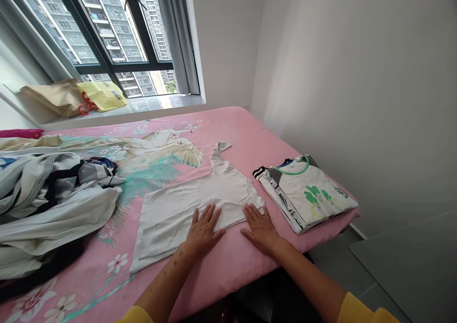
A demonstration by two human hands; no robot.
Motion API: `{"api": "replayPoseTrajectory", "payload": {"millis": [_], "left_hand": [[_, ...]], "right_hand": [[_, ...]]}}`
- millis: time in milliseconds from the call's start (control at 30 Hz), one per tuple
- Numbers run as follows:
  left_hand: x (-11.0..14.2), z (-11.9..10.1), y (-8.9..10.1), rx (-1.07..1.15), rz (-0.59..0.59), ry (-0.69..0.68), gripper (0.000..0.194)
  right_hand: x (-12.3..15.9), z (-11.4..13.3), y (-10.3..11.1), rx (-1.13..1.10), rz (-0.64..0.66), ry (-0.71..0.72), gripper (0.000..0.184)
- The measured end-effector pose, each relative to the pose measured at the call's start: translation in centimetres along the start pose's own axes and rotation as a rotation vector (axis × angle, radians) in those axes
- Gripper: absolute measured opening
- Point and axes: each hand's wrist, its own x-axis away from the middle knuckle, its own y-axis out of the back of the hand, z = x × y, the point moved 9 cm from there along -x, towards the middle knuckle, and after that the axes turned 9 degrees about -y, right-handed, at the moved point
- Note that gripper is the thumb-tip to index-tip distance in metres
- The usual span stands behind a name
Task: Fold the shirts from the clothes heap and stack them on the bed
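Note:
A white T-shirt [185, 194] lies on the pink bed, its near side folded over lengthwise and one sleeve sticking out at the far side. My left hand [205, 230] rests flat on the shirt's near edge, fingers spread. Close to the collar end, my right hand [260, 227] also lies flat, its fingertips on the shirt's near edge and its palm over the sheet. Neither hand grips the cloth. Just right of the shirt sits a stack of folded shirts [317, 194], the top one white with a green collar and green print.
A heap of loose clothes [53, 194], white, black and striped, covers the bed's left side. The pink bedsheet [228, 123] has a floral and bird print. A brown paper bag [53, 99] and a yellow bag [103, 95] lie on the windowsill. A wall [357, 75] stands at right.

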Motion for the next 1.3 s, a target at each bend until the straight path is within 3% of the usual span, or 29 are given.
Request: {"api": "replayPoseTrajectory", "payload": {"millis": [67, 167, 300, 367, 467, 567, 667, 867, 1033, 1167, 1300], "left_hand": [[0.7, 0.4, 0.6, -0.008, -0.031, 0.026, 0.062], [0.8, 0.3, 1.6, -0.016, -0.101, 0.105, 0.053], [2.6, 1.2, 1.2, -0.024, -0.09, 0.28, 0.058], [5.3, 2.4, 1.1, -0.04, -0.067, 0.345, 0.066], [10.7, 4.6, 2.1, -0.082, -0.079, 0.381, 0.07], [15.8, 6.4, 3.9, -0.117, -0.114, 0.333, 0.055], [18.8, 8.0, 4.9, -0.124, -0.107, 0.269, 0.045], [19.1, 9.7, 4.5, -0.124, -0.101, 0.264, 0.05], [18.3, 10.1, 4.5, -0.133, -0.164, 0.327, 0.043], [17.9, 10.3, 5.3, -0.111, -0.104, 0.329, 0.046], [18.4, 9.1, 6.8, -0.121, -0.045, 0.223, 0.053]], "right_hand": [[0.3, 0.4, 0.6, 0.018, -0.032, -0.007, 0.07], [0.3, 2.8, 1.2, 0.023, -0.095, 0.065, 0.067], [0.4, 3.7, -0.5, 0.041, -0.072, 0.076, 0.067], [0.9, 2.4, -1.4, 0.052, -0.092, 0.056, 0.067], [2.1, 0.2, -1.1, 0.043, -0.242, 0.07, 0.062], [3.3, -0.6, 0.2, 0.027, -0.353, 0.131, 0.048], [3.3, -0.4, 1.5, 0.043, -0.334, 0.187, 0.044], [1.2, -0.1, 2.6, 0.161, -0.222, 0.25, 0.05], [0.0, 0.3, 2.9, 0.187, -0.237, 0.278, 0.04], [-0.4, 0.3, 3.6, 0.146, -0.276, 0.245, 0.035], [0.9, 0.1, 5.1, 0.14, -0.291, 0.243, 0.035]]}}
